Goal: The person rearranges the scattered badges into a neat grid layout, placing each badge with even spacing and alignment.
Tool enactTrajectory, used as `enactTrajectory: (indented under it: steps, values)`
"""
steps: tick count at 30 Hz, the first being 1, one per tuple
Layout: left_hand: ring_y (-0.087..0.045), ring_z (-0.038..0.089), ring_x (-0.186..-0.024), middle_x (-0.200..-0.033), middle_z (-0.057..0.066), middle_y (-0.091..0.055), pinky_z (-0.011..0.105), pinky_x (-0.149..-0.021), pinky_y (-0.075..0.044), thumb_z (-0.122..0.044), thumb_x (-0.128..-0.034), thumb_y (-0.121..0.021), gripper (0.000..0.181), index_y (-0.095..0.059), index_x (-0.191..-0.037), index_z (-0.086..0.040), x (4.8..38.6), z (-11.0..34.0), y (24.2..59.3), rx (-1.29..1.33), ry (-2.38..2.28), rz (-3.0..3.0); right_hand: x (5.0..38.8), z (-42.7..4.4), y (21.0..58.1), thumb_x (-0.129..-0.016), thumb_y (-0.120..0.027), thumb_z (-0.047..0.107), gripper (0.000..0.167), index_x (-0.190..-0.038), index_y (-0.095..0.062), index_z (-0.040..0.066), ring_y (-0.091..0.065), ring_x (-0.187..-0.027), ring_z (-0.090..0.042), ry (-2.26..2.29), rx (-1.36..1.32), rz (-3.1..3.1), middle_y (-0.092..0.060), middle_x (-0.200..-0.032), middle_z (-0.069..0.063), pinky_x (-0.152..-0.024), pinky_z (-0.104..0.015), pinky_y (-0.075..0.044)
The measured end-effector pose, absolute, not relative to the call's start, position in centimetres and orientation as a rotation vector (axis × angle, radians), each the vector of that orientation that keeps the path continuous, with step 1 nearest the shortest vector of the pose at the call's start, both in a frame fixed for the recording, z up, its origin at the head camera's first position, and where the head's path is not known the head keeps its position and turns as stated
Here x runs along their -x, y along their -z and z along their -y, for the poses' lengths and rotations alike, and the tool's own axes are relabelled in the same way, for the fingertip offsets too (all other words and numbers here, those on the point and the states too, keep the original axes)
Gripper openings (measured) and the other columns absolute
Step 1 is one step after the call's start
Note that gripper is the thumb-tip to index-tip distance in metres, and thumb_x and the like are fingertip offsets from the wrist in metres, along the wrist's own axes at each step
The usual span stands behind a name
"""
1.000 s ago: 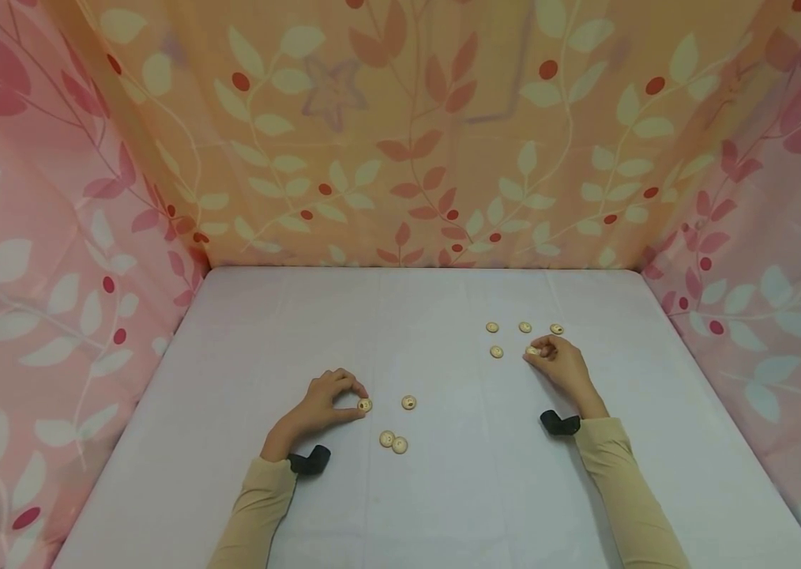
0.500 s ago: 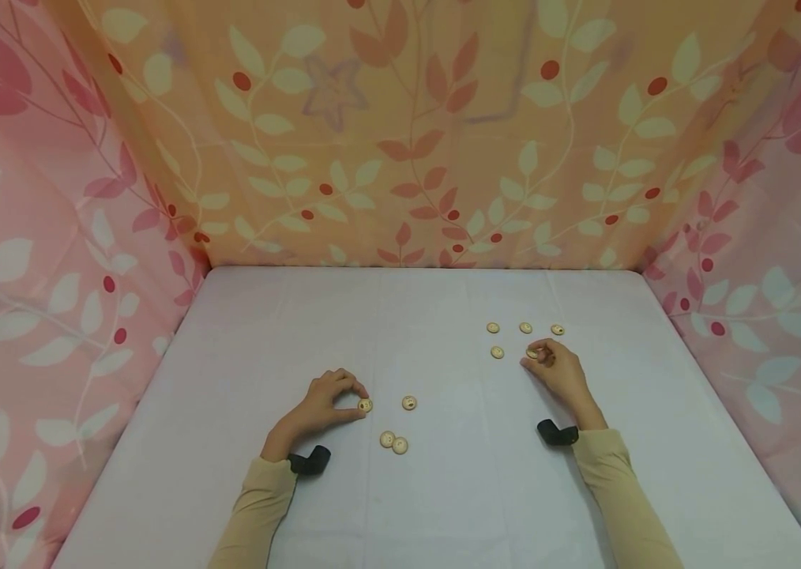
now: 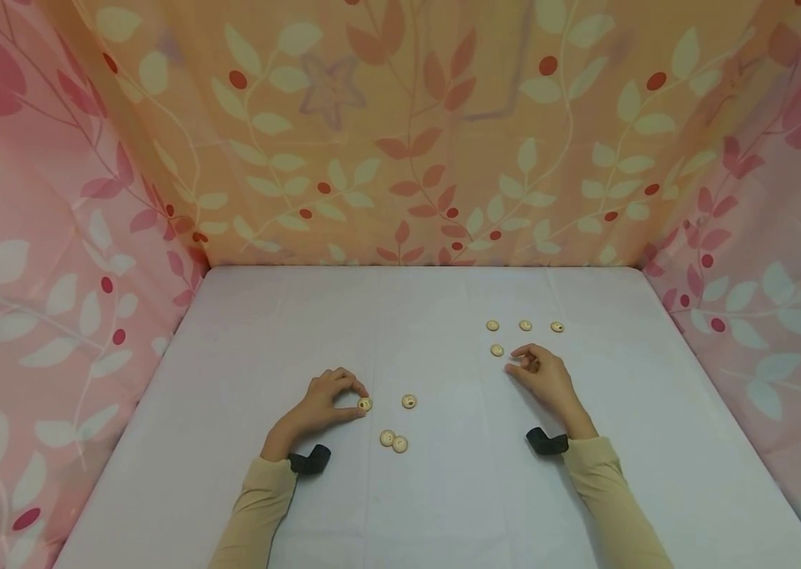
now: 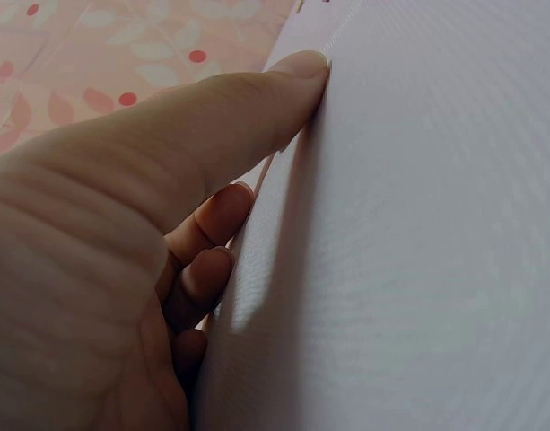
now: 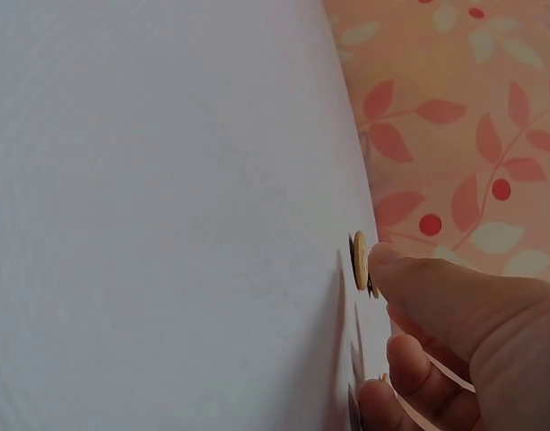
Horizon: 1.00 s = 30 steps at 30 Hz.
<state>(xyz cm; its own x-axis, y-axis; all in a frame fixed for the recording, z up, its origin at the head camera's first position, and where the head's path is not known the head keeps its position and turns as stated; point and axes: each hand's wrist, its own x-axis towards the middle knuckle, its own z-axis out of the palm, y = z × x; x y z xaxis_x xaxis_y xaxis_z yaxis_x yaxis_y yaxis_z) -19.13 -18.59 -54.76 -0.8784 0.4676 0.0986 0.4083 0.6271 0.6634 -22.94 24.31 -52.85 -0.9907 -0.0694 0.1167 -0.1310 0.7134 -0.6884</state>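
In the head view my left hand (image 3: 325, 401) holds a pale wooden button (image 3: 365, 405) between thumb and index finger at the table's middle left. Right of it lies a single button (image 3: 409, 401); nearer are two touching buttons, one (image 3: 387, 438) partly under or against the other (image 3: 400, 444). My right hand (image 3: 545, 379) hovers farther right with thumb and index apart, no button visible between them. Just off its fingertips lies a button (image 3: 497, 350). In the right wrist view a button (image 5: 360, 260) appears edge-on beside the thumb. The left wrist view shows no button.
Behind the right hand a row of buttons lies spaced out: left (image 3: 492, 325), middle (image 3: 525, 325) and right (image 3: 558, 326). The white table (image 3: 443, 506) is enclosed by floral curtains (image 3: 415, 158) at the back and both sides.
My right hand has let go of the button it pinched and moved left and slightly nearer; that button is now hidden by the fingers. The left hand has stayed in place.
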Motion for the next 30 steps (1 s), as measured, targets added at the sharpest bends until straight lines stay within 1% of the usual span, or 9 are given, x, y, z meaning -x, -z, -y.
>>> enactTrajectory:
  steps: [6,12,19,30]
  values:
    - [-0.045,0.013,-0.103,-0.105,-0.013,-0.053,0.042,-0.087,-0.025,-0.037,-0.0765,-0.074,0.023,-0.062,-0.096,-0.033,19.1,18.6,54.8,-0.740,-1.087,-2.759,22.6,-22.7,52.8,-0.080,-0.073,0.030,0.028,-0.098,-0.064,0.011,-0.047,-0.064,-0.013,-1.147,-0.215,2.857,-0.054,-0.078,-0.002,-0.056,-0.026,-0.037]
    - [-0.044,0.013,-0.103,-0.106,-0.014,-0.052,0.042,-0.086,-0.025,-0.040,-0.0763,-0.074,0.024,-0.062,-0.096,-0.034,19.2,18.6,54.9,-0.740,-1.078,-2.763,22.1,-20.9,52.7,-0.079,-0.074,0.028,0.025,-0.096,-0.065,0.012,-0.046,-0.062,-0.011,-1.182,-0.291,2.857,-0.054,-0.076,0.001,-0.055,-0.024,-0.037]
    - [-0.045,0.013,-0.103,-0.106,-0.012,-0.053,0.041,-0.086,-0.026,-0.039,-0.0758,-0.075,0.025,-0.063,-0.097,-0.032,19.2,18.7,54.8,-0.742,-1.069,-2.778,21.6,-18.7,52.6,-0.078,-0.075,0.028,0.023,-0.095,-0.064,0.016,-0.046,-0.059,-0.010,-1.176,-0.397,2.870,-0.053,-0.074,0.004,-0.053,-0.024,-0.037]
    - [-0.045,0.014,-0.103,-0.106,-0.012,-0.053,0.042,-0.087,-0.026,-0.037,-0.0757,-0.075,0.025,-0.064,-0.097,-0.031,19.1,18.6,54.5,-0.728,-1.071,-2.761,21.2,-15.8,52.8,-0.076,-0.077,0.024,0.024,-0.095,-0.065,0.015,-0.046,-0.062,-0.007,-1.253,-0.585,2.830,-0.054,-0.075,0.006,-0.056,-0.022,-0.039]
